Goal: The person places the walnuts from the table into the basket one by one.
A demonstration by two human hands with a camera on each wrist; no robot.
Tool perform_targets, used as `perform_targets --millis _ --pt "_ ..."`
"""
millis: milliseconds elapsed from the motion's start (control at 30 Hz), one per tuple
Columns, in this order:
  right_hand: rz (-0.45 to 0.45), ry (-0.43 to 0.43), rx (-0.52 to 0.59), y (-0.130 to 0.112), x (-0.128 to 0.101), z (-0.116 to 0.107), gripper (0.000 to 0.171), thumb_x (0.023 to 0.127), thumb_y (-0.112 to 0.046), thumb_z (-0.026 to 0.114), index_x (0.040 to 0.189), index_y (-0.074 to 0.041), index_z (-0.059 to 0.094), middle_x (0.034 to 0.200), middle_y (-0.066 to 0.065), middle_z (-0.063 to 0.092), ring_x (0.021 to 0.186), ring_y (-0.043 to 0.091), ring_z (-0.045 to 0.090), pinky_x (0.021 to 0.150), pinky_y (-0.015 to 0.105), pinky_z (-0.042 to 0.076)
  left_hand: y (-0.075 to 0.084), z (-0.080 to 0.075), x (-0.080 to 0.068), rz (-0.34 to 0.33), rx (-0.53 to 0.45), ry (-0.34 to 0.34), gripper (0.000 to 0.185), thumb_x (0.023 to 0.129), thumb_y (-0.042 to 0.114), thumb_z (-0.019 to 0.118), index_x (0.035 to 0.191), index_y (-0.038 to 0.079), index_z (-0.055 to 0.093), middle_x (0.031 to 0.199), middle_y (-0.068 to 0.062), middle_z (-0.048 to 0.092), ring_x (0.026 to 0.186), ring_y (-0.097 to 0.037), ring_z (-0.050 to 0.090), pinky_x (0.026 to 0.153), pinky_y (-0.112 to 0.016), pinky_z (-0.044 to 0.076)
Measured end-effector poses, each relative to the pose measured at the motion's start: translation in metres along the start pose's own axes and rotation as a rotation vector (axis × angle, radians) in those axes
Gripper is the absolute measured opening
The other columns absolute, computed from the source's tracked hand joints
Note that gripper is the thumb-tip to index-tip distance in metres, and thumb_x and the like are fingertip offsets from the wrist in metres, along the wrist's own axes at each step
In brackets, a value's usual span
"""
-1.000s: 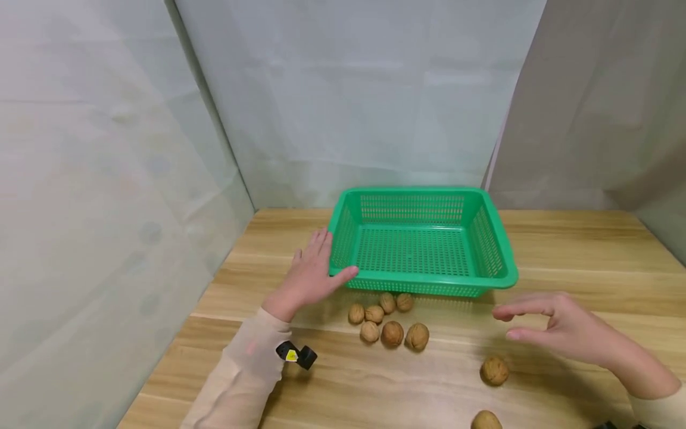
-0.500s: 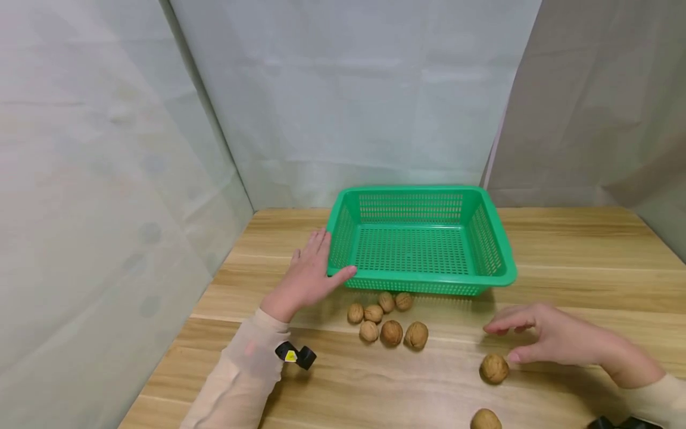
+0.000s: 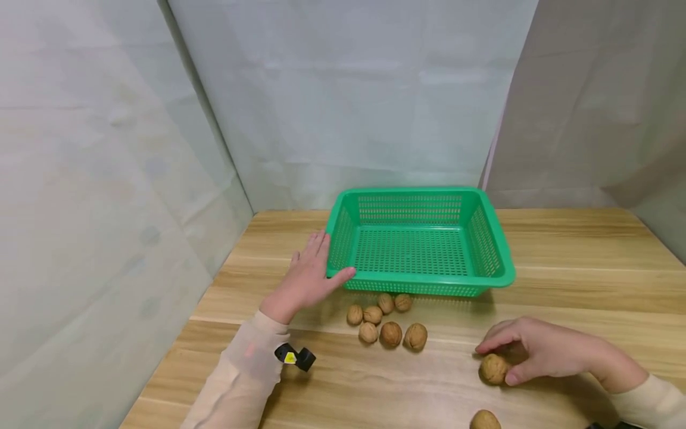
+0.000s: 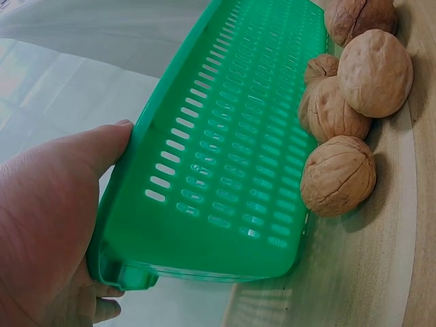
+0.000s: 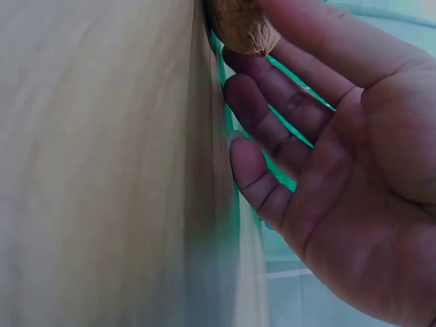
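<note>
Pinched between our right hand's (image 3: pixel 541 354) thumb and fingertips is a walnut (image 3: pixel 493 369) that sits on the table (image 3: pixel 579 262), right of the middle and near the front edge. Our fingers curl over it from behind while the thumb presses its near side; in the right wrist view the nut (image 5: pixel 242 27) shows just at the fingertips (image 5: pixel 259 65), the palm open behind it. Whether it has left the wood we cannot tell.

Our left hand (image 3: pixel 305 277) lies flat on the table with straight fingers against the left front corner of the green basket (image 3: pixel 501 262), the thumb resting on its front rim. The left wrist view shows that thumb (image 4: pixel 95 146) on the slotted wall (image 4: pixel 225 177), holding nothing.

Six more walnuts (image 3: pixel 390 333) sit in a loose cluster just in front of the basket, between our hands; the back ones nearly touch its front wall. One further nut (image 3: pixel 485 420) lies at the bottom edge of the head view, near the one we grip. A small black clip with a yellow spot (image 3: pixel 293 357) shows at our left sleeve (image 3: pixel 241 375).
</note>
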State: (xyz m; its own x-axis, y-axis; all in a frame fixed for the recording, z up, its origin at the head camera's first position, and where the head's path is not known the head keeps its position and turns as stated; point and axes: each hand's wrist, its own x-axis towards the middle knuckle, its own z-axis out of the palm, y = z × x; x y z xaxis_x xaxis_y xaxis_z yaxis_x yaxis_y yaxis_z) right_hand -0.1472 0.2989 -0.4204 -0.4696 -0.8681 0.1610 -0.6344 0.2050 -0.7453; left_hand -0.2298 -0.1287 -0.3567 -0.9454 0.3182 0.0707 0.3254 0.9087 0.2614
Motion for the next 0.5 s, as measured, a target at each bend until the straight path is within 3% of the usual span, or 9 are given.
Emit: perform_targets --millis 200,367,500 --pt "0.041 -0.026 0.024 0.0006 0.0011 -0.0004 0.043 0.081 -0.020 0.076 0.123 -0.014 0.065 0.114 -0.004 0.065 0.104 0.011 0.060 0.087 0.027 0.051 -0.0011 0.0004 -0.0011 -0.002 -0.008 0.008 0.099 0.090 0.070 0.041 0.155 0.005 0.007 0.160 -0.008 -0.002 0.146 -0.023 -0.006 0.110 -0.063 0.006" --pt "0.087 -0.030 0.058 -0.0002 0.0011 0.0002 0.037 0.083 -0.022 0.075 0.119 -0.014 0.066 0.112 -0.005 0.064 0.101 0.009 0.060 0.083 0.027 0.052 -0.0002 0.0001 -0.0011 0.001 0.005 0.005 0.102 0.087 0.076 0.036 0.155 0.005 0.007 0.160 -0.008 -0.002 0.146 -0.023 -0.005 0.110 -0.062 0.006" --pt "0.132 -0.007 0.030 -0.0032 0.0011 0.0021 0.031 0.085 -0.024 0.074 0.114 -0.018 0.066 0.107 -0.009 0.063 0.096 0.006 0.060 0.078 0.027 0.053 -0.0003 0.0011 -0.0004 0.002 0.009 0.008 0.103 0.087 0.076 0.035 0.155 0.004 0.007 0.160 -0.008 -0.002 0.146 -0.023 -0.006 0.110 -0.063 0.007"
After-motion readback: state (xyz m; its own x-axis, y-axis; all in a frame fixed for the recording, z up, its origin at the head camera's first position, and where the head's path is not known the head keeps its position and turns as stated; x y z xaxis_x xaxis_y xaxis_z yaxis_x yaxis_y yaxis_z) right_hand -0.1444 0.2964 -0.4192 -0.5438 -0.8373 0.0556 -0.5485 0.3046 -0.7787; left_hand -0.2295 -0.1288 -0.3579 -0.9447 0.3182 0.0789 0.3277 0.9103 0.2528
